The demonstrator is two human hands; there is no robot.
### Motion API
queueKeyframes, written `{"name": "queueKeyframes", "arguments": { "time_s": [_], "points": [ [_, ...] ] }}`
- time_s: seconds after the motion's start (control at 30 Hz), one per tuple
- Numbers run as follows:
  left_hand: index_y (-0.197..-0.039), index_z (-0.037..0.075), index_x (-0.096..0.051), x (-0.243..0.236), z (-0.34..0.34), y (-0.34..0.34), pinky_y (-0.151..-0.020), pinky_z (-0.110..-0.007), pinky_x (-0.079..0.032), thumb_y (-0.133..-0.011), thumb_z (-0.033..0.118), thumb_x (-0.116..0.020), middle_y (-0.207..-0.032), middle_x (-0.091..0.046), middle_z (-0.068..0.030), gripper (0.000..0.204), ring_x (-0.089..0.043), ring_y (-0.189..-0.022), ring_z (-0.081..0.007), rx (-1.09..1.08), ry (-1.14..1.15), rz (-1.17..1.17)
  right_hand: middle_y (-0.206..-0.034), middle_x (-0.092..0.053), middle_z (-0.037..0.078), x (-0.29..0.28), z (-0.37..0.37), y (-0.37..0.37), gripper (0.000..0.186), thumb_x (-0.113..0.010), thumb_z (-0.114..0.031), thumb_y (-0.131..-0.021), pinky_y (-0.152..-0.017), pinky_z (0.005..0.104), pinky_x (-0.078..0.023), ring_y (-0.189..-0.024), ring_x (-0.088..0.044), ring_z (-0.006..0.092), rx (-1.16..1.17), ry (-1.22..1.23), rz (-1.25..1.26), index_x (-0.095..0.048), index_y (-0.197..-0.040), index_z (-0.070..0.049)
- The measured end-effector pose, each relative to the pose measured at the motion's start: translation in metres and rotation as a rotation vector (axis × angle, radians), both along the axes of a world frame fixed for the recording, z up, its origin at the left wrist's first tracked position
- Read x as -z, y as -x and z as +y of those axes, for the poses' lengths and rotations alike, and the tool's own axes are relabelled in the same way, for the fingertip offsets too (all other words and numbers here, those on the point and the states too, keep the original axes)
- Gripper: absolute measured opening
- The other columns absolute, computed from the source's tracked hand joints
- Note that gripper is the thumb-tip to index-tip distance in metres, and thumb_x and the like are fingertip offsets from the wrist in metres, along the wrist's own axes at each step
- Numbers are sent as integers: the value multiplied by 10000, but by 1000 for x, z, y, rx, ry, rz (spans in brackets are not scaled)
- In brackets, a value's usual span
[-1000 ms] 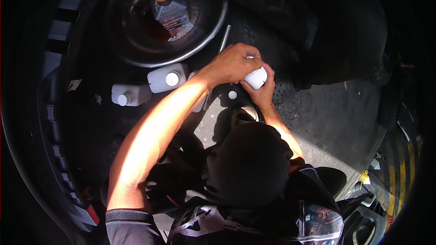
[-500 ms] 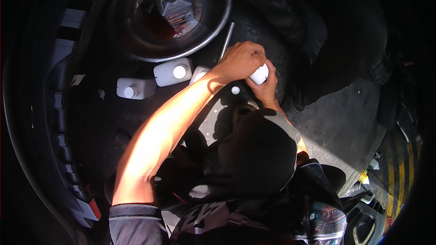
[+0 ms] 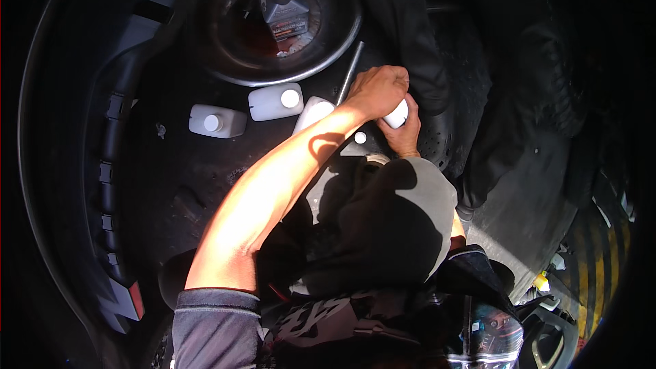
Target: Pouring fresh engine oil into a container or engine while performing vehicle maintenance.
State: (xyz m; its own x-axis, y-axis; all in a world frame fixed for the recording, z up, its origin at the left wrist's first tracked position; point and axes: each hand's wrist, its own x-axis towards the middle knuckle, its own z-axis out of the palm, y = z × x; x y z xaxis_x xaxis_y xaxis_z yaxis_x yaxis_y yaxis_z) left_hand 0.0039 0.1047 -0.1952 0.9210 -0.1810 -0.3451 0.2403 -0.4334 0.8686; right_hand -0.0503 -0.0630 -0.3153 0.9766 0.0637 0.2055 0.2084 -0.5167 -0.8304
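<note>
A small white plastic bottle (image 3: 396, 115) stands in the grip of my right hand (image 3: 408, 138), whose fingers wrap round its side. Over the top of that bottle is my left hand (image 3: 380, 90), its fingers pressed together. What they pinch, if anything, is hidden by the hand. A loose white cap (image 3: 360, 137) lies on the dark floor just below my left wrist. To the left, a capped white bottle (image 3: 266, 102) and another capped bottle (image 3: 229, 125) stand apart. A third white bottle (image 3: 314, 113) is partly covered by my left forearm.
A round metal basin (image 3: 239, 80) at the far side holds a grey open-necked bottle (image 3: 290, 19) and dark reddish liquid. Beyond my left hand, a metal rod (image 3: 350, 70) lies on the floor. Dark clothing (image 3: 417, 61) of another person is close at the right.
The whole view has shifted slightly, so most things appear further right. My hands keep nearly the same hold at the white bottle.
</note>
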Motion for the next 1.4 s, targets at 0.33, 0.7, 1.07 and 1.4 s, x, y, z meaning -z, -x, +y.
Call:
{"name": "queueKeyframes", "arguments": {
  "time_s": [0.33, 0.7, 1.07, 1.4],
  "points": [
    [-923, 84, -689, 1, -5, 8, -834, -462, -505, -912, 229, -495, -906, -710, -173, 242, -672, -932, -394, -69, -26, -39, -1243, -631, 155, 5, 2, -2, 805, -914, -173, -648, -959, 375, -501, -1119, -639, 290, -48, -25, -76, -520, -1341, -67],
    [-897, 58, -680, 8, -5, 7, -813, -438, -498, -881, 196, -495, -887, -701, -173, 231, -663, -912, -389, -81, -31, -50, -1232, -631, 166, -8, 10, 5, 813, -913, -154, -635, -954, 396, -503, -1127, -635, 322, 0, -8, -2, -512, -1339, -84],
    [-1033, 27, -637, 8, 11, -3, -445, -281, -457, -932, 189, -391, -785, -620, -82, 312, -543, -518, -134, 148, 361, 185, -1146, -674, 178, -18, 7, 5, 795, -901, -186, -660, -908, 408, -532, -1071, -674, 329, 65, -69, 102, -464, -1319, -103],
    [-825, 1, -621, 29, -1, 10, -688, -412, -482, -907, 199, -455, -772, -643, -201, 271, -651, -742, -357, -61, 348, -41, -1168, -661, 166, -7, 9, 4, 746, -902, -170, -630, -918, 411, -533, -1083, -665, 346, 66, -61, 57, -533, -1272, -82]
  ]
}}
